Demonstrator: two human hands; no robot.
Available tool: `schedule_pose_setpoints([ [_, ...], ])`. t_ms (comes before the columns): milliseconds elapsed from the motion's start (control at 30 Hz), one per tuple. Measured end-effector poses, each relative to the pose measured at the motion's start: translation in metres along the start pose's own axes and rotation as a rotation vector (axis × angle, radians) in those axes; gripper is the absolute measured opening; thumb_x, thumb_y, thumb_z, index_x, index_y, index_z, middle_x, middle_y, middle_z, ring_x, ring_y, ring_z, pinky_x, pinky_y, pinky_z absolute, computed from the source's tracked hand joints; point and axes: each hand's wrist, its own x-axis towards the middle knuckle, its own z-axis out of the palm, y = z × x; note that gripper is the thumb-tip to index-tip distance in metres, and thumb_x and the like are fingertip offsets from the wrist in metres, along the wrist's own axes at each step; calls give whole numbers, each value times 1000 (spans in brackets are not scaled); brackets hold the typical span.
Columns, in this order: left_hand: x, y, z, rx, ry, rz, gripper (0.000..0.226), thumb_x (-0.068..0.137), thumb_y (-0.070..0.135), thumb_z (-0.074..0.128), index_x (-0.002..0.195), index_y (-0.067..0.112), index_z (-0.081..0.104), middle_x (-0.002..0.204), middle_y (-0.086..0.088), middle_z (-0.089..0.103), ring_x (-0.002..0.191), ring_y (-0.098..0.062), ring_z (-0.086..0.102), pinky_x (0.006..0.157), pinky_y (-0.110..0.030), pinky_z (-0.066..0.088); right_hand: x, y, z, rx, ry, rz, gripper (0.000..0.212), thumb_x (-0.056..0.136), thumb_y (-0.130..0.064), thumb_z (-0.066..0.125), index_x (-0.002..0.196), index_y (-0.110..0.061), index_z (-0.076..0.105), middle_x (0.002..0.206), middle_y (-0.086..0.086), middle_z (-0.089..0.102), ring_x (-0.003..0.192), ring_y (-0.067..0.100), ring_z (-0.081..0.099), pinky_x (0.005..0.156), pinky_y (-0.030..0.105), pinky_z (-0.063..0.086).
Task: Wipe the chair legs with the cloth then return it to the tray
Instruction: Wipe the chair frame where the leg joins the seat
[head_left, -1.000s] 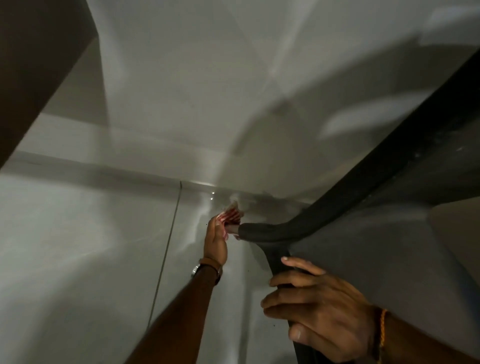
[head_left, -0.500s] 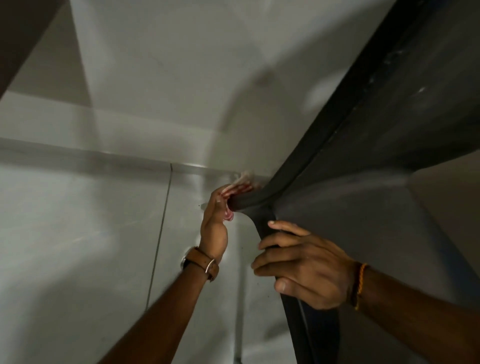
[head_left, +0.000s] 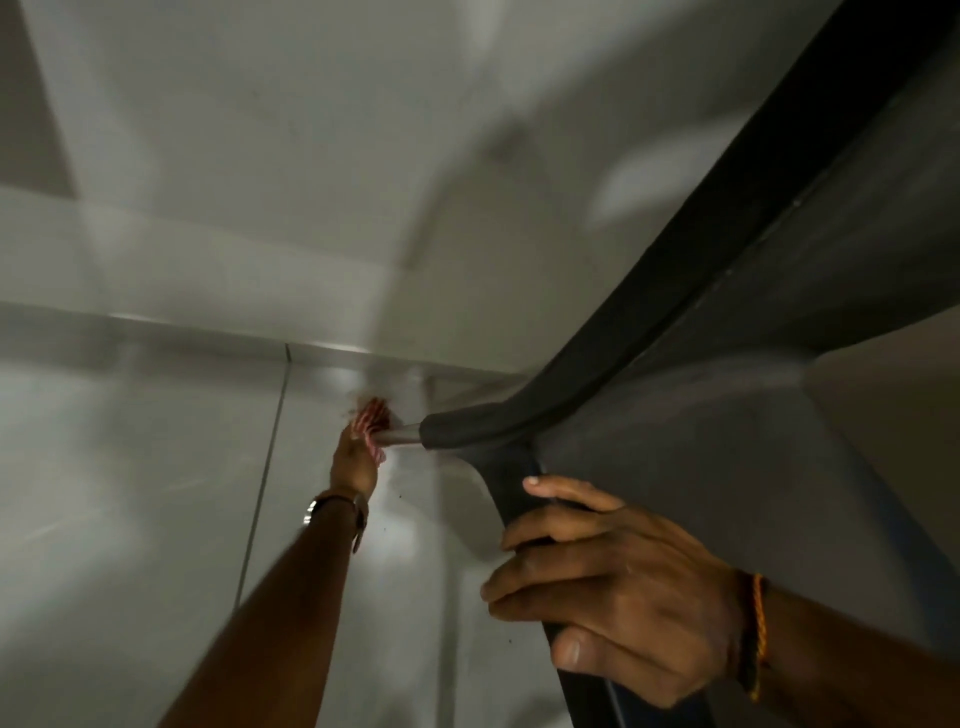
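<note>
While the frame is motion-blurred, the head view still resolves the main parts. Landmark: the chair (head_left: 727, 364), dark, tipped so its underside and padded black frame fill the upper-right and right of the picture. One metal chair leg (head_left: 402, 433) sticks out leftward from the end of the black padding; only a short silvery stub of it shows.

Left hand (head_left: 355, 458): at the far tip of that leg, fingers curled shut around a red-and-white cloth (head_left: 372, 420). Cloth is bunched, pressed onto the leg end; part of it fans out above the hand. A watch (head_left: 335, 512) with a brown strap sits on the left wrist, below the chair leg.

Right hand (head_left: 618, 592): below the joint where the padding forks, wrapped closed around a black upright bar (head_left: 511, 480) of the chair, thumb low, fingers across the front. An orange thread band (head_left: 758, 634) circles the right wrist.

Behind the chair: pale tiled floor (head_left: 130, 493) with one dark grout line left of the leg, meeting a pale wall (head_left: 260, 156). Tray not seen.
</note>
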Motion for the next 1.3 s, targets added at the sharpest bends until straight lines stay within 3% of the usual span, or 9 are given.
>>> schedule_pose_setpoints([
  [100, -6, -14, -4, -34, 8, -2, 57, 106, -4, 35, 158, 16, 34, 150, -1, 51, 127, -16, 50, 91, -10, 47, 2, -1, -1, -3, -22, 13, 69, 110, -51, 11, 128, -27, 73, 137, -15, 66, 136, 12, 50, 130, 44, 16],
  [167, -19, -20, 1, -107, 65, -38, 51, 107, -3, 36, 157, 9, 35, 157, -10, 48, 137, -24, 50, 107, -21, 42, 1, -2, -2, -4, -13, 13, 67, 110, -50, 13, 127, -27, 73, 136, -16, 67, 135, 12, 51, 130, 44, 17],
  [267, -31, 2, 15, -365, 140, -29, 39, 107, 9, 40, 144, 2, 52, 124, -15, 69, 102, -21, 68, 118, -45, 42, 3, -5, -3, -1, 13, 5, 63, 111, -48, 17, 124, -25, 75, 132, -14, 69, 131, 13, 54, 130, 43, 16],
  [433, -86, 43, 29, -442, 98, 84, 34, 108, 19, 43, 107, 29, 75, 96, 13, 83, 94, 0, 75, 108, -34, 46, 3, -4, -5, 2, -22, 5, 50, 106, -43, 32, 125, -25, 74, 132, -14, 69, 131, 13, 54, 130, 44, 17],
  [633, -174, 77, 46, -240, 147, 302, 34, 110, 23, 41, 132, 34, 64, 140, 6, 65, 131, -12, 60, 109, -34, 45, 3, -3, -7, 26, -43, 10, 58, 111, -47, 19, 126, -27, 72, 133, -15, 67, 132, 12, 51, 130, 41, 13],
  [800, -167, 65, 53, -113, 242, 406, 37, 110, 28, 38, 130, 55, 53, 134, 19, 63, 125, 0, 59, 104, -18, 48, 3, -1, -6, 27, -57, 7, 52, 109, -48, 27, 126, -29, 72, 133, -17, 67, 133, 10, 51, 131, 39, 11],
  [967, -82, 19, 45, -150, 364, 143, 39, 111, 17, 37, 145, 13, 54, 142, -16, 60, 132, -33, 57, 111, -40, 46, 2, 2, 1, -5, 7, -21, 51, 108, -48, 30, 126, -29, 73, 133, -18, 67, 132, 8, 52, 131, 41, 15],
  [1167, -15, 3, 23, -304, 297, -55, 33, 105, 3, 41, 120, 13, 68, 100, -2, 72, 97, -22, 72, 76, -18, 56, 2, 3, 4, 43, 81, 13, 65, 112, -49, 15, 124, -27, 74, 133, -17, 68, 131, 10, 55, 128, 44, 21],
  [1300, 17, -1, 6, -23, 221, -136, 37, 101, -2, 43, 128, -1, 68, 110, -31, 72, 83, -29, 63, 78, -39, 53, 1, 4, 4, 0, 35, 0, 62, 113, -50, 14, 127, -31, 72, 136, -22, 64, 135, 6, 50, 130, 41, 16],
])
